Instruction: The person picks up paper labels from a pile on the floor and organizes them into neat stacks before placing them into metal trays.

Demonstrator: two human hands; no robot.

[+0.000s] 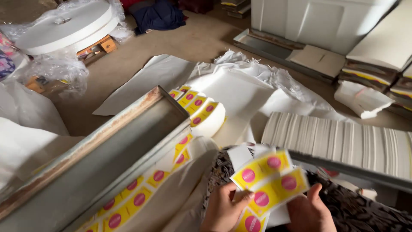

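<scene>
- Over at far left, a white disc (pixel 64 26) sits in clear plastic wrap on the floor.
- Next, a long metal tray (pixel 98 159) slants across, with a strip of yellow labels (pixel 137 198) along its near edge.
- Beyond it, a label roll (pixel 201 112) lies on white paper (pixel 240 92).
- Low centre, the left hand (pixel 224 209) pinches the label sheet (pixel 270 182), thumb on top.
- Beside it, the right hand (pixel 310 211) grips the same sheet's lower edge.
- Further right, stacked paper (pixel 343 141) lies flat.
</scene>
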